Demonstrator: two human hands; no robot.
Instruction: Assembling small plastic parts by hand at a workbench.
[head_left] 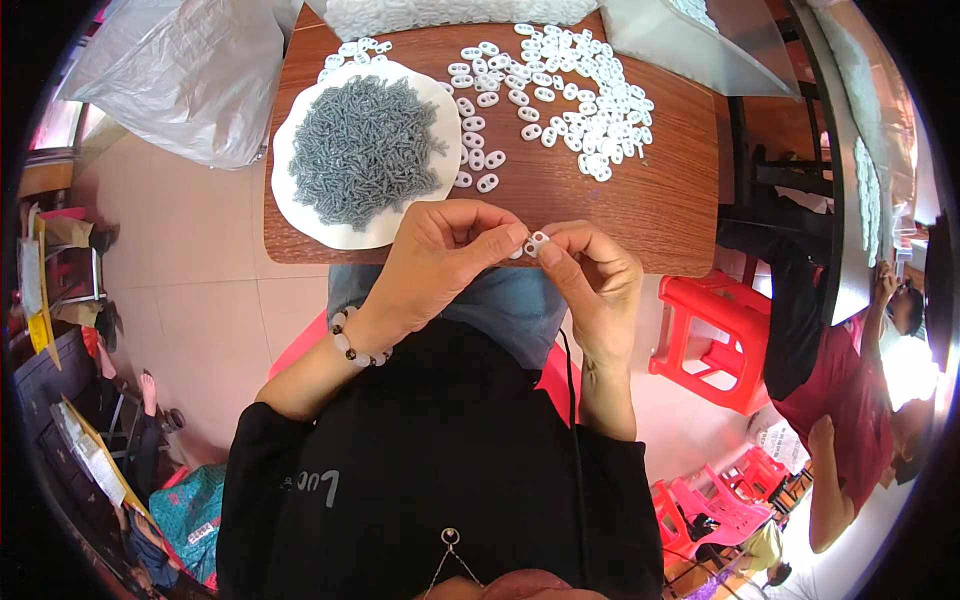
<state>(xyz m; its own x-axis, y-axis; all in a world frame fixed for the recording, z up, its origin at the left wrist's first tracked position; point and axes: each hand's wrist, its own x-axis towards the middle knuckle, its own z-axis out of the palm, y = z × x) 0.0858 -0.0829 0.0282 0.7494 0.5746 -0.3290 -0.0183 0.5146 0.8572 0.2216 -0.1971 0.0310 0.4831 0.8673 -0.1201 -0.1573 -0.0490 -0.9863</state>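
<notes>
My left hand (445, 255) and my right hand (598, 290) meet just over the near edge of the brown table. Between their fingertips is a small white two-hole plastic piece (538, 243), pinched from both sides. A bit of white also shows under my left thumb, too covered to tell whether it is a second piece. Left of the hands stands a white scalloped plate (283, 195) heaped with small grey screw-like pieces (365, 150). Many more white two-hole pieces (610, 110) lie loose across the far part of the table.
The wooden table (670, 220) has a white bag (460, 12) along its far edge and a translucent bag (190, 80) beside it on the left. A red plastic stool (715, 340) is at the right. Other people sit at the right and lower left.
</notes>
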